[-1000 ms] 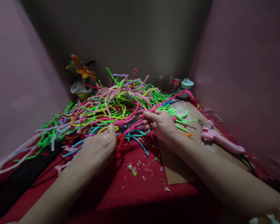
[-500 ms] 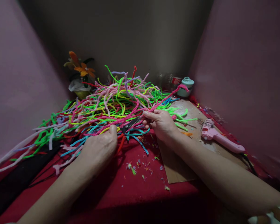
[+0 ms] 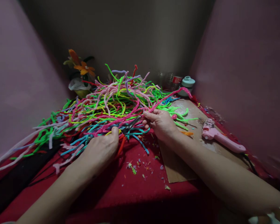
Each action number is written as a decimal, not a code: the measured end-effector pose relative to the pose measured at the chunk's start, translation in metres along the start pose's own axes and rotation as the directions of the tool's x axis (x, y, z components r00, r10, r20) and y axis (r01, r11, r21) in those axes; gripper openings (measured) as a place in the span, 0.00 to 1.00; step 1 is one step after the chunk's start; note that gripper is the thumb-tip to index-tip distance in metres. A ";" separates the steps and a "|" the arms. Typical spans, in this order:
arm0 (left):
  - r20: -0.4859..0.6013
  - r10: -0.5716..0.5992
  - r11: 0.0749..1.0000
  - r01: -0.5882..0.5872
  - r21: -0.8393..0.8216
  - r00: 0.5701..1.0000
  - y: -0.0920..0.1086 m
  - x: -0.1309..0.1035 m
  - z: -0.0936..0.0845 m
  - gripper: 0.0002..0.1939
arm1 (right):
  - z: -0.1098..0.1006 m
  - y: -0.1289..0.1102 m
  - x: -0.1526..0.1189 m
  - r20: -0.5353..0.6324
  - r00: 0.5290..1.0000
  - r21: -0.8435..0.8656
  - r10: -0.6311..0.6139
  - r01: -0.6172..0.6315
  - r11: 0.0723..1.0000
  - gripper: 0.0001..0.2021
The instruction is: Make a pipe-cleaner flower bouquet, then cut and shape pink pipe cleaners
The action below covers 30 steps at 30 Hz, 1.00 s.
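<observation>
My left hand (image 3: pixel 105 146) is closed around the handles of scissors (image 3: pixel 130 125) with dark blades and a red handle. Their tips point right, toward the fingers of my right hand (image 3: pixel 160 123). That hand pinches a hot-pink pipe cleaner (image 3: pixel 165 99), whose bent end reaches up to the right. The blade tips lie close to the pinched spot; whether they touch the strand I cannot tell. Behind both hands spreads a tangled heap of pipe cleaners (image 3: pixel 116 96) in green, pink, yellow, blue and red.
A pink glue gun (image 3: pixel 221 138) lies on a cardboard sheet (image 3: pixel 177 168) at right. Small fuzzy scraps (image 3: pixel 133 168) dot the red cloth (image 3: pixel 102 193). Behind stand a teal-lidded jar (image 3: pixel 188 83) and a pot (image 3: pixel 80 88) with orange flowers (image 3: pixel 84 68). Walls close in on both sides.
The scissors have tilted slightly and their blades look closer together. The pink strand's free end has shifted a little to the right. My right hand stays in nearly the same place.
</observation>
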<state>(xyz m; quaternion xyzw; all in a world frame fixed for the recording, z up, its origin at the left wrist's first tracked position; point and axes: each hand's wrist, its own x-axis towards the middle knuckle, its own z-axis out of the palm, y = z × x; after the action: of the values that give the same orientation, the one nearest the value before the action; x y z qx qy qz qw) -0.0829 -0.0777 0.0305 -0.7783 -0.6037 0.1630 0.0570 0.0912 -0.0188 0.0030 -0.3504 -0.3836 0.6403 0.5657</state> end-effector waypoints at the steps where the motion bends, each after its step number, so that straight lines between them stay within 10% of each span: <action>1: 0.008 0.004 1.000 -0.004 -0.006 1.000 0.000 0.000 0.001 0.16 | 0.000 0.000 0.000 -0.003 1.000 0.009 0.006 -0.006 1.000 0.05; 22: -0.104 0.043 0.988 -0.059 -0.146 0.994 -0.005 0.015 0.033 0.11 | 0.003 0.004 -0.002 0.018 0.999 0.055 0.049 -0.050 0.997 0.06; 30: -0.099 -0.087 0.974 0.064 -0.218 0.991 -0.004 0.005 0.013 0.09 | 0.000 0.004 0.002 -0.023 1.000 0.050 0.011 -0.010 0.999 0.05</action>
<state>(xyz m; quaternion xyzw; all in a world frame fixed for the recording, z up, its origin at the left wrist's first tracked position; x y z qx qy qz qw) -0.0900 -0.0728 0.0185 -0.7640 -0.6430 0.0524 0.0111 0.0898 -0.0168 -0.0004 -0.3456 -0.3591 0.6486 0.5752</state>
